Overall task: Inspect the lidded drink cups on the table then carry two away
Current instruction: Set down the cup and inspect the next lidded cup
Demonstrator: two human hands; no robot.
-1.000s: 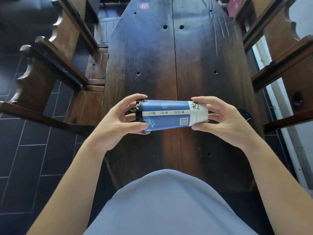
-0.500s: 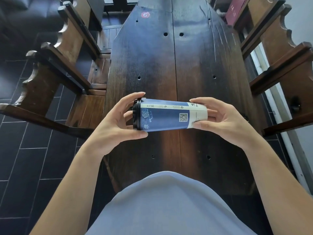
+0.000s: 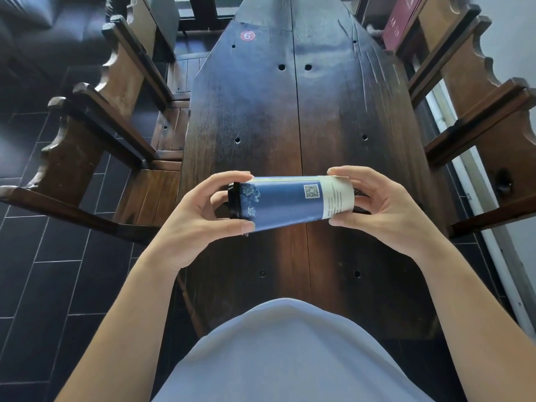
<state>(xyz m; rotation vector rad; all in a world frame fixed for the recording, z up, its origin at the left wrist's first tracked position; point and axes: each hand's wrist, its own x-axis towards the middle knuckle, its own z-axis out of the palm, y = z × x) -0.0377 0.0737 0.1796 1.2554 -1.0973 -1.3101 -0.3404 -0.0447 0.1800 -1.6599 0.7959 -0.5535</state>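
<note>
A long, dark wooden table (image 3: 249, 117) runs away from the person, its planks pierced by small round holes and its far end tapering toward a red round sticker (image 3: 247, 35) marked with a 6 near the far left corner. Wooden chairs stand along both long edges: one chair (image 3: 87, 146) at the left edge and one chair (image 3: 490, 117) at the right edge, over a dark tiled floor (image 3: 43, 256). The person's pale blue garment (image 3: 284, 352) fills the space below the near edge of the table. Above the near half of the table, roughly over its centre seam, a single lidded drink cup (image 3: 290, 203) is held horizontally in the air, clear of the surface. The left hand (image 3: 203, 224) grips the black lid end with thumb and fingers curled around it. The right hand (image 3: 385, 210) grips the white base end in the same manner. A QR code (image 3: 311, 191) on the blue sleeve faces upward.
</note>
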